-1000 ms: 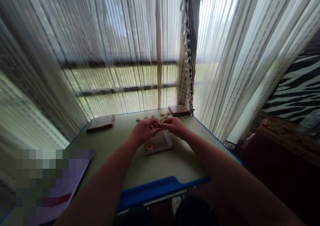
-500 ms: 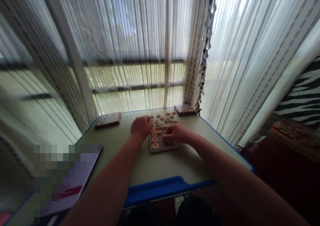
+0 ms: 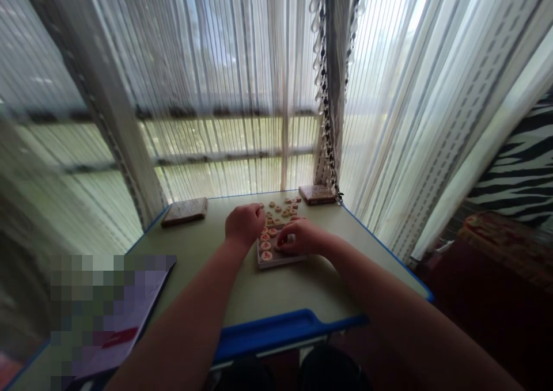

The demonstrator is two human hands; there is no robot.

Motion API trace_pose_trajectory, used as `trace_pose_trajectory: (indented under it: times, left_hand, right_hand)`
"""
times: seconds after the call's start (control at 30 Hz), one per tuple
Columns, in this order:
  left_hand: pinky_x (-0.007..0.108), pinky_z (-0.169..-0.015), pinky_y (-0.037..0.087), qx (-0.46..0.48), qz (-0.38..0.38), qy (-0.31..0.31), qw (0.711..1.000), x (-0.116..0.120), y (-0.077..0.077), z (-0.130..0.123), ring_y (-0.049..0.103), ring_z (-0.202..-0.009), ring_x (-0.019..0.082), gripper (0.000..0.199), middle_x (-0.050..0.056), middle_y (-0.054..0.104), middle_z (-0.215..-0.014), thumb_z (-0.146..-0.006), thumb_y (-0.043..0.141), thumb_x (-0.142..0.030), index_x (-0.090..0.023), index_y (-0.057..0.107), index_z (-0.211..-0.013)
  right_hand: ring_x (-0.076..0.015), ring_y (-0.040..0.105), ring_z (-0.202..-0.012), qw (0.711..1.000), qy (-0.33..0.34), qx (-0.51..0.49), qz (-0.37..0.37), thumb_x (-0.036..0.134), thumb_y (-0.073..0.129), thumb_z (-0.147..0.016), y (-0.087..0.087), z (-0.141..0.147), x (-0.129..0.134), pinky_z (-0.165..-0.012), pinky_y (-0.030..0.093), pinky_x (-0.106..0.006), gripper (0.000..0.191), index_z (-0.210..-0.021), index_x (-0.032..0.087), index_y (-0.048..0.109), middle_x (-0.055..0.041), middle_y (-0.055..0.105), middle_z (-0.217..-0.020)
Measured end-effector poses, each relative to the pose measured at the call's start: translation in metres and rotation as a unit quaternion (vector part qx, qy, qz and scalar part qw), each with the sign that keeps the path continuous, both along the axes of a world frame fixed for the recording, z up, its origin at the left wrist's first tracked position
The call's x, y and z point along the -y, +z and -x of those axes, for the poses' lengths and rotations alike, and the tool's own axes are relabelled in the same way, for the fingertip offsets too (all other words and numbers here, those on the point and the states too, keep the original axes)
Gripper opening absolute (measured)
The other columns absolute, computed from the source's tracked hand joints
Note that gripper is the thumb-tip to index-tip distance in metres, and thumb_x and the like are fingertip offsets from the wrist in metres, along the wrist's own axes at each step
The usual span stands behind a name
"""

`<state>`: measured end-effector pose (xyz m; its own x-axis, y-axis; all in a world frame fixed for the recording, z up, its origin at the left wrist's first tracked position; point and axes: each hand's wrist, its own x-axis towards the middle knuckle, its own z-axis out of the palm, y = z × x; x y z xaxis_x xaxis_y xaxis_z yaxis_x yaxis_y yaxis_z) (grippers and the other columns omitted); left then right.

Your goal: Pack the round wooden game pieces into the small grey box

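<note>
A shallow tray [image 3: 283,261] lies on the table, with round xiangqi pieces [image 3: 266,256] with red characters in a column along its left side. One more piece [image 3: 272,232] sits beside the column's far end. My right hand [image 3: 302,236] reaches over the tray from the right, thumb and fingertips pinched low around a xiangqi piece that they mostly hide. At the tray's far left corner my left hand [image 3: 244,224] is curled closed; what its fingers hold, if anything, is hidden. Beyond the tray, several loose pieces [image 3: 285,212] are scattered.
Flat box-like cases stand at the back: a brown case [image 3: 185,211] on the left and another case [image 3: 317,194] on the right. A purple book or folder [image 3: 142,299] lies at the left edge. The table has a blue rim [image 3: 268,329]. Sheer curtains [image 3: 224,91] hang behind.
My right hand has moved slightly left and down over the tray, nearer the column of pieces. My left hand stays closed at the corner. The view has shifted a little.
</note>
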<state>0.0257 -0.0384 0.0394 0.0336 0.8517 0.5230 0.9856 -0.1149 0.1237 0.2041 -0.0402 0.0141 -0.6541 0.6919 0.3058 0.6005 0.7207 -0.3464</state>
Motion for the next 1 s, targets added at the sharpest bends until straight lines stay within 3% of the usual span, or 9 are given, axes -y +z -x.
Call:
trace_pose_trajectory:
  times: [0.4, 0.63, 1.0]
  left_hand:
    - [0.027, -0.06, 0.038, 0.005, 0.025, 0.046, 0.999, -0.0055, -0.0048, 0.0029, 0.059, -0.073, 0.02, 0.037, 0.011, 0.066, -0.08, -0.08, 0.033, -0.033, -0.019, 0.067, -0.082]
    - [0.028, -0.056, 0.038, 0.035, 0.015, 0.091, 0.995, -0.0081, -0.0062, 0.0091, 0.059, -0.071, 0.022, 0.037, 0.011, 0.066, -0.078, -0.08, 0.032, -0.033, -0.019, 0.066, -0.08]
    - [0.028, -0.059, 0.038, 0.018, 0.018, 0.077, 0.997, -0.0073, -0.0063, 0.0071, 0.059, -0.072, 0.021, 0.04, 0.011, 0.065, -0.08, -0.081, 0.03, -0.036, -0.018, 0.066, -0.082]
  right_hand:
    - [-0.0174, 0.052, -0.082, 0.997, -0.069, 0.011, -0.028, 0.039, 0.06, -0.071, -0.004, 0.0086, -0.0015, -0.068, 0.034, -0.026, 0.019, -0.079, 0.024, 0.069, -0.002, 0.066, -0.073]
    - [-0.0144, 0.053, -0.076, 0.999, -0.036, 0.016, -0.038, 0.033, 0.059, -0.073, -0.001, 0.0099, -0.0017, -0.068, 0.036, -0.024, 0.016, -0.079, 0.022, 0.069, -0.0018, 0.067, -0.075]
    - [-0.0162, 0.053, -0.078, 0.997, -0.046, 0.012, -0.066, 0.032, 0.06, -0.071, -0.0037, 0.0102, -0.0026, -0.066, 0.037, -0.024, 0.014, -0.077, 0.023, 0.068, -0.0012, 0.066, -0.071]
